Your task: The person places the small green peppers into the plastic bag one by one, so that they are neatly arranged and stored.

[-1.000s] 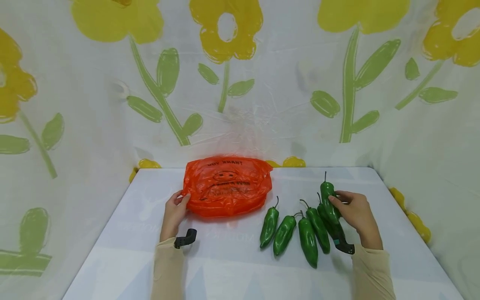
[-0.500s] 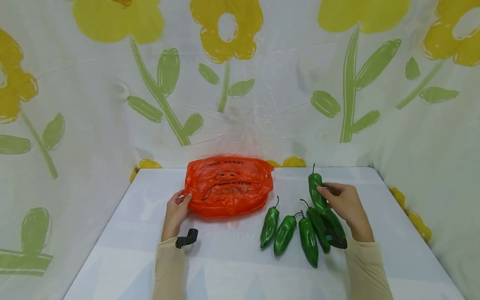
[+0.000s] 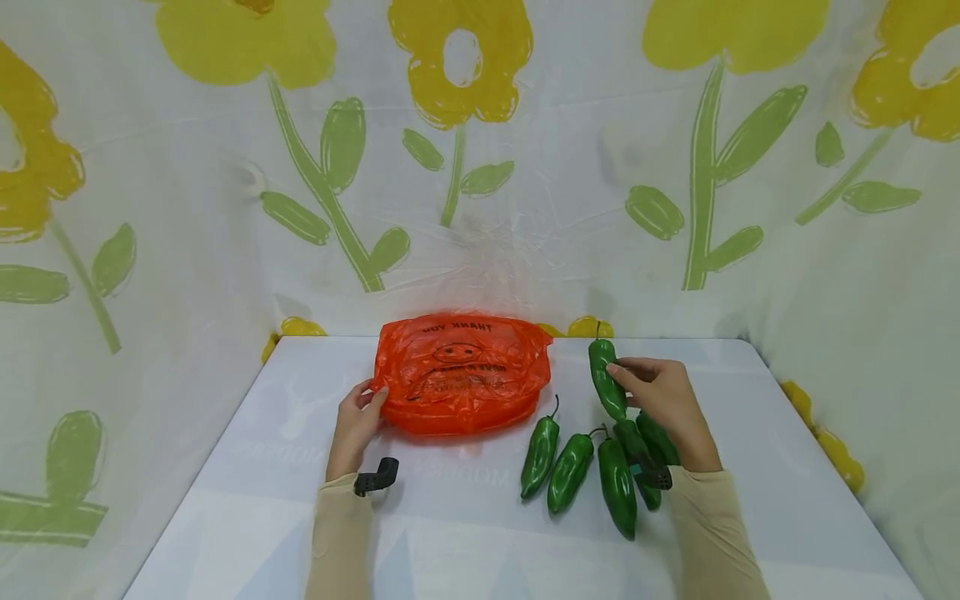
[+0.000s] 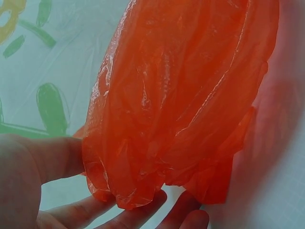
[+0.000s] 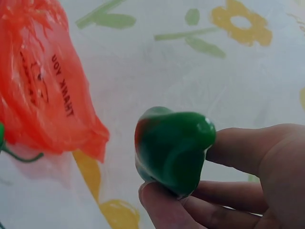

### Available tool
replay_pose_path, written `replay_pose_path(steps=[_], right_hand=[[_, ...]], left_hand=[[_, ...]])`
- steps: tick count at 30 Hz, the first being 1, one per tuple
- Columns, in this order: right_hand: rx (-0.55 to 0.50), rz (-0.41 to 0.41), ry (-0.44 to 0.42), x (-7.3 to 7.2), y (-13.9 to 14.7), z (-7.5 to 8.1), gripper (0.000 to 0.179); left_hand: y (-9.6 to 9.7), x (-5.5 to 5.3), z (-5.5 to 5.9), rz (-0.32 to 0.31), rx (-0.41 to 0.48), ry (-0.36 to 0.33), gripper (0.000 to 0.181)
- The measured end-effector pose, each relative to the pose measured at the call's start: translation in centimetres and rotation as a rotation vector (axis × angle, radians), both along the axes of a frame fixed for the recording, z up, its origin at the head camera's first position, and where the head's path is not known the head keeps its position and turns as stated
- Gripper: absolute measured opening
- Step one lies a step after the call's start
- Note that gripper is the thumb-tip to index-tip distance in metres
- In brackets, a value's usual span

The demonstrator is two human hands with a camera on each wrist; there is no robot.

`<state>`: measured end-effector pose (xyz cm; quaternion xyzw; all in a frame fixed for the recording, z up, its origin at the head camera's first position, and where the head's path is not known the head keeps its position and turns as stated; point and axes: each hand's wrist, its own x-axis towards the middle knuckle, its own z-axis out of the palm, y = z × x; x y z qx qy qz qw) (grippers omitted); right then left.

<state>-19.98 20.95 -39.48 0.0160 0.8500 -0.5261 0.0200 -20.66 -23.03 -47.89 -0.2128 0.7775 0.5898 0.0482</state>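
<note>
The two hands are well apart, each closed on its own thing. The left hand (image 3: 355, 421) pinches the near left edge of the red bag (image 3: 461, 379), thumb on one side and fingers beneath, as the left wrist view shows. The bag rests toward the back of the white bench (image 3: 262, 517), crumpled, with dark print and the words THANK YOU. The right hand (image 3: 663, 396) grips a green pepper (image 3: 606, 379) between thumb and fingers, stem up, to the right of the bag and apart from it. Five more peppers (image 3: 570, 473) lie in a row on the bench, nearer the person, partly under the right wrist. Behind hangs a pale curtain (image 3: 555, 167) with yellow flowers.
</note>
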Motion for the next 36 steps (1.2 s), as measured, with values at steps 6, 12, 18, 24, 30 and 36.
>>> replay_pose_path(steps=[6,12,18,24,30,36], right_hand=[[-0.031,0.012,0.013,-0.7,-1.6,0.7,0.056],[-0.088,0.034,0.02,-1.4,-3.4,0.8,0.051],[-0.146,0.075,0.041,-2.3,-5.2,0.3,0.045],[-0.165,0.098,0.033,-3.1,-6.8,-0.1,0.044],[-0.177,0.098,0.013,-3.7,-8.5,-0.3,0.044],[-0.194,0.112,0.001,-4.2,-10.2,0.0,0.044]], left_hand=[[0.0,0.1,0.1,-0.012,0.005,0.005,0.066],[-0.1,0.1,0.3,-0.011,-0.004,0.011,0.065],[0.0,-0.1,0.1,-0.003,0.001,-0.002,0.066],[0.0,-0.1,0.0,0.0,0.0,-0.007,0.066],[0.0,0.1,0.1,-0.007,-0.003,-0.015,0.068],[-0.1,0.0,0.2,-0.015,-0.013,-0.012,0.068]])
